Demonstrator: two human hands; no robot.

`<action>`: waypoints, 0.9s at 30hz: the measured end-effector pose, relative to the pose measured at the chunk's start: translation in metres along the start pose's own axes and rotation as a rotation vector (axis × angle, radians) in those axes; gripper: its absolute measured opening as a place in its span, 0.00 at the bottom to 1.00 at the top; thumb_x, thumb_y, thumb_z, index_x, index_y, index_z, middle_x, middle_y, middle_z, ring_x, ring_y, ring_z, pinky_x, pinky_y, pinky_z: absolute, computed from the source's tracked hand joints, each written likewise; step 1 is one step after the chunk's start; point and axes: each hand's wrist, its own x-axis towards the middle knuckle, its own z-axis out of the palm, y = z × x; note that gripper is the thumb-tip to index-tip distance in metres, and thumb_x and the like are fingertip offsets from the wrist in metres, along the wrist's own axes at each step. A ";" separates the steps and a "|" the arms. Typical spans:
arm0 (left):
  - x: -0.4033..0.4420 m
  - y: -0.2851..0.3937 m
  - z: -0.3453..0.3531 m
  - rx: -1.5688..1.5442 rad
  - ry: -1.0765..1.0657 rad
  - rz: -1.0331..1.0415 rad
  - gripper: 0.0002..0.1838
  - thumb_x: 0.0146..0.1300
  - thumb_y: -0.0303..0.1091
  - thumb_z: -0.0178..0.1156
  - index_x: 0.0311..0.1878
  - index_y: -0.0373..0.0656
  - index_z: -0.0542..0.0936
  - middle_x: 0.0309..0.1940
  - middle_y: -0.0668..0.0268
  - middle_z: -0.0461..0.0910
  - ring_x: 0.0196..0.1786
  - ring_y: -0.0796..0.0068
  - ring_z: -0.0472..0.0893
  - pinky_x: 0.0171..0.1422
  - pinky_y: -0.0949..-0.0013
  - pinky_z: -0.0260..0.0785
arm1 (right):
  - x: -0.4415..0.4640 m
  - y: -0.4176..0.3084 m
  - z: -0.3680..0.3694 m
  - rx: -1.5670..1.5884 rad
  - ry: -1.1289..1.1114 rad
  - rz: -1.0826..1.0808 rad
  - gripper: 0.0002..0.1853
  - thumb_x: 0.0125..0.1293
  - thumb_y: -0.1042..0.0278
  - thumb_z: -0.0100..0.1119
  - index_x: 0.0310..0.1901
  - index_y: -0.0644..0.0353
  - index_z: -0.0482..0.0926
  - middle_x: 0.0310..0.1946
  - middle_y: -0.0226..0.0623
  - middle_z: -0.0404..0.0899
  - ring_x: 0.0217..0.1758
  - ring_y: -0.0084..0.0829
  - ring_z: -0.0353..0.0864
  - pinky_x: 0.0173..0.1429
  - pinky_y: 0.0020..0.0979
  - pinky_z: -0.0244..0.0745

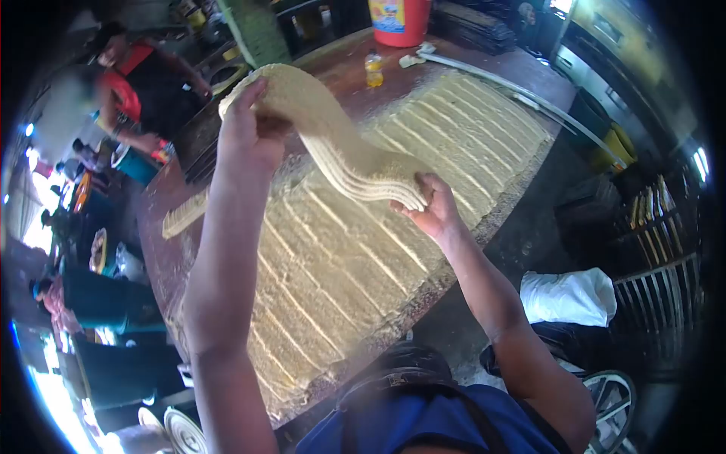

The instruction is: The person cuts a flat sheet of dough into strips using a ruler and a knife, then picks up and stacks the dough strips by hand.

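Note:
A long, thick strip of beige layered dough (321,125) hangs in an S-curve between my hands, above the table. My left hand (253,129) grips its far end, raised higher, with the fingers closed around the edge. At the lower end, my right hand (435,206) pinches the strip, and the stacked layers show along its near edge. Beneath it lies a wide, rough-textured dough sheet (325,265), marked by pale parallel lines into long strips. A separate dough strip (185,216) rests at the table's left side.
On the table (352,57) stand a yellow bottle (373,69) and a red bucket (401,23). A long pale pole (491,78) lies along the far right. A person (144,83) stands across to the left. White sack (567,296) and slatted racks (658,276) are at right.

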 end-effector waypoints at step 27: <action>0.149 -0.403 0.108 -0.162 0.508 -0.051 0.29 0.68 0.33 0.65 0.69 0.45 0.65 0.61 0.57 0.73 0.66 0.61 0.72 0.66 0.55 0.72 | 0.125 -0.381 -0.247 -0.483 0.325 0.034 0.23 0.64 0.62 0.64 0.58 0.61 0.75 0.52 0.42 0.80 0.53 0.40 0.81 0.58 0.45 0.76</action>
